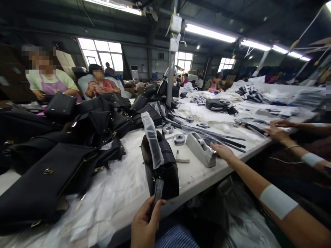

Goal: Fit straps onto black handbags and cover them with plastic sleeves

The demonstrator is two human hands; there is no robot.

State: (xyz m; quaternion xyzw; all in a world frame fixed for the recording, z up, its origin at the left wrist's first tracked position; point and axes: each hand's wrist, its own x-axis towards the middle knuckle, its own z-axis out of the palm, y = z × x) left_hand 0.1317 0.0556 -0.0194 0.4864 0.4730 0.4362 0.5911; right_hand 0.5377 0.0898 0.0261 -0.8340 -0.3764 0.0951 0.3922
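A black handbag [172, 175] stands near the table's front edge, its handle [153, 141] wrapped in clear film. My left hand [146, 220] pinches the end of a black strap [158, 189] that hangs from the bag's side and is partly covered in clear plastic. Over to the right, my right hand [223, 152] reaches to a grey tape dispenser [200, 151]. Its fingers are pressed together on a shiny bit of tape at the cutting end.
Black bags [49, 175] are heaped on the left. Rolls of wrapped strap [179, 139] and loose black strips [219, 135] lie behind the dispenser. A post [170, 75] rises mid-table. A co-worker's hands [280, 132] work at right; other people sit across.
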